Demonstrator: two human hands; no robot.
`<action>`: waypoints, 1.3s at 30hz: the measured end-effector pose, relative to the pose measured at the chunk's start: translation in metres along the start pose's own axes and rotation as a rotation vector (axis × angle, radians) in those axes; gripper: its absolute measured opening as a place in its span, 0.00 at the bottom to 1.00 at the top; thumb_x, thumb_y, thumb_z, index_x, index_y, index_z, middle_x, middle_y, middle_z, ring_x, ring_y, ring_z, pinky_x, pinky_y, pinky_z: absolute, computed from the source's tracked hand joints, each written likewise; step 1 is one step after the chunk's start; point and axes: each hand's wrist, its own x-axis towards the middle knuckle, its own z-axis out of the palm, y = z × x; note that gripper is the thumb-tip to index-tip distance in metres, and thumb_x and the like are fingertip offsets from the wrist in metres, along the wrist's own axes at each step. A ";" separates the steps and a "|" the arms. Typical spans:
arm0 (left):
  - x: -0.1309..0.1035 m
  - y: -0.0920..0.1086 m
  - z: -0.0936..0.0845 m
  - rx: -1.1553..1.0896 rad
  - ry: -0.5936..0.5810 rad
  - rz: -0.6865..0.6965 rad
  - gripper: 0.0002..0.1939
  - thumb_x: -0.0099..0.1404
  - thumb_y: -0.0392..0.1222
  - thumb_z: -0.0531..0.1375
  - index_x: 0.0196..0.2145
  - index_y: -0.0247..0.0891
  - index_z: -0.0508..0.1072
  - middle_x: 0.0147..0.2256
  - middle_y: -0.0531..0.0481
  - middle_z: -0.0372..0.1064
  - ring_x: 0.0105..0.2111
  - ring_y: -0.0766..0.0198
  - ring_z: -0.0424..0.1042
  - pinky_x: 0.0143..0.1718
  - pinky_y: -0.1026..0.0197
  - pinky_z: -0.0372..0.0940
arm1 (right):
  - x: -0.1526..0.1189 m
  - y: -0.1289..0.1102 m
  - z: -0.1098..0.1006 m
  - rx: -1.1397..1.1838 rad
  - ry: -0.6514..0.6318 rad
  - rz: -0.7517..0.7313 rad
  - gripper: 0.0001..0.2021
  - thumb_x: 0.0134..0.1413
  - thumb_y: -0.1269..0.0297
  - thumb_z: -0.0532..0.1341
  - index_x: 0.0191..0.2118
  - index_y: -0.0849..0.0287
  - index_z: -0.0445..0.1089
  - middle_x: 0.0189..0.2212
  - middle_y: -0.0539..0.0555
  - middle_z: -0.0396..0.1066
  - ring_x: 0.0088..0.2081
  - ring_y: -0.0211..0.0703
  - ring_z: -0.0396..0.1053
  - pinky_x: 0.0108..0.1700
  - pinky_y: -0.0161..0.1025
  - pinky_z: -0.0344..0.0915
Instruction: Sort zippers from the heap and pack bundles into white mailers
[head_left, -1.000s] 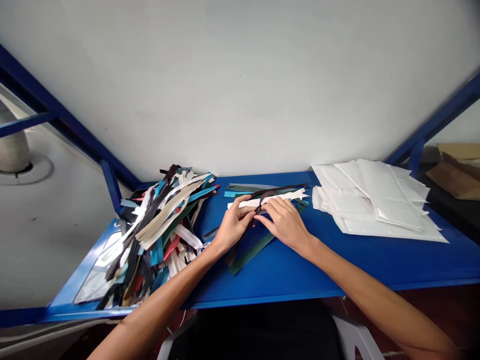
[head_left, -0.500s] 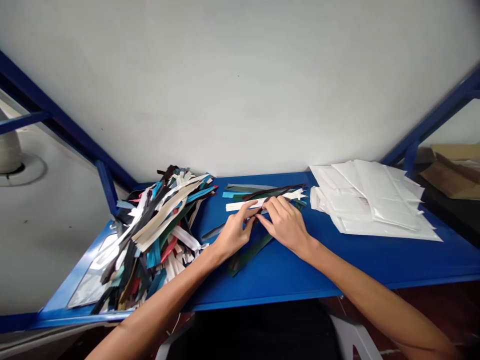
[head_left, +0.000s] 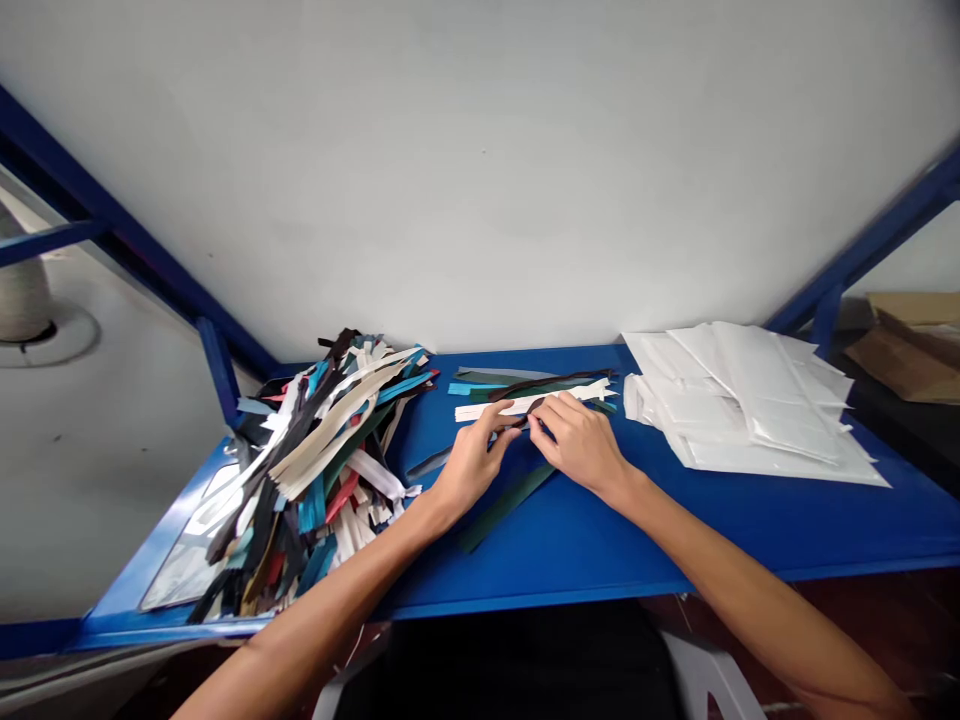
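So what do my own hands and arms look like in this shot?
Your left hand and right hand are bare: no gloves, and no rings that I can make out on the fingers. Your wrists show no watch or bracelet, and no sleeves cover the visible forearms.

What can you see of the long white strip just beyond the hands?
The white strip is long, narrow and flat, and looks like cloth tape, perhaps a zipper. It lies roughly left to right above the blue table, its right end slightly farther away. The left end looks squarely cut; the right is uneven and pointed. Fingers of the left hand and right hand overlap its middle in view; whether they touch it, I cannot tell.
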 end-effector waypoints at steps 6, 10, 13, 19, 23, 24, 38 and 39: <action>0.010 0.007 -0.013 -0.072 0.028 -0.097 0.15 0.77 0.49 0.58 0.54 0.39 0.75 0.37 0.48 0.84 0.28 0.63 0.71 0.35 0.62 0.67 | 0.008 0.027 -0.015 0.217 0.001 0.166 0.12 0.70 0.68 0.59 0.32 0.56 0.71 0.30 0.51 0.74 0.35 0.44 0.67 0.31 0.40 0.55; 0.016 0.008 -0.025 -0.127 0.021 -0.111 0.17 0.76 0.52 0.59 0.51 0.37 0.77 0.37 0.47 0.84 0.27 0.63 0.69 0.30 0.62 0.63 | 0.012 0.056 -0.034 0.262 0.088 0.327 0.12 0.70 0.63 0.59 0.31 0.55 0.71 0.30 0.51 0.74 0.34 0.45 0.67 0.35 0.41 0.58; 0.020 0.007 -0.032 -0.130 -0.014 -0.106 0.14 0.75 0.50 0.60 0.48 0.38 0.79 0.36 0.48 0.83 0.27 0.63 0.68 0.29 0.62 0.62 | 0.013 0.066 -0.042 0.293 0.089 0.392 0.13 0.70 0.61 0.59 0.31 0.54 0.71 0.28 0.51 0.73 0.34 0.46 0.67 0.35 0.42 0.57; 0.025 0.000 -0.048 0.089 -0.050 -0.023 0.13 0.77 0.47 0.59 0.49 0.38 0.80 0.33 0.50 0.81 0.28 0.64 0.71 0.34 0.62 0.64 | 0.011 0.075 -0.041 0.324 0.055 0.449 0.14 0.68 0.58 0.58 0.30 0.55 0.70 0.27 0.51 0.71 0.30 0.43 0.64 0.35 0.42 0.56; 0.026 -0.008 -0.067 0.256 -0.171 0.036 0.13 0.77 0.49 0.61 0.46 0.38 0.81 0.34 0.48 0.80 0.34 0.59 0.75 0.39 0.60 0.66 | 0.002 0.099 -0.050 0.351 -0.293 0.535 0.16 0.67 0.55 0.57 0.27 0.55 0.67 0.24 0.49 0.67 0.27 0.42 0.60 0.33 0.41 0.54; 0.026 -0.009 -0.071 0.276 -0.253 0.055 0.14 0.77 0.50 0.60 0.44 0.39 0.82 0.36 0.47 0.80 0.36 0.58 0.76 0.40 0.59 0.66 | -0.001 0.105 -0.054 0.395 -0.435 0.537 0.17 0.67 0.54 0.57 0.27 0.55 0.67 0.25 0.49 0.67 0.27 0.42 0.60 0.32 0.41 0.54; -0.005 -0.016 -0.011 0.477 -0.462 0.281 0.53 0.70 0.76 0.54 0.79 0.42 0.44 0.78 0.32 0.42 0.78 0.38 0.43 0.75 0.34 0.48 | -0.008 0.098 -0.040 0.598 -0.903 0.327 0.33 0.54 0.40 0.72 0.62 0.46 0.70 0.58 0.57 0.70 0.58 0.61 0.68 0.58 0.51 0.67; -0.003 -0.020 -0.016 0.499 -0.457 0.246 0.51 0.72 0.74 0.54 0.79 0.43 0.44 0.77 0.32 0.45 0.77 0.38 0.45 0.74 0.35 0.49 | -0.008 0.095 -0.036 0.606 -0.883 0.300 0.32 0.57 0.40 0.70 0.64 0.44 0.69 0.63 0.57 0.67 0.62 0.62 0.66 0.62 0.52 0.65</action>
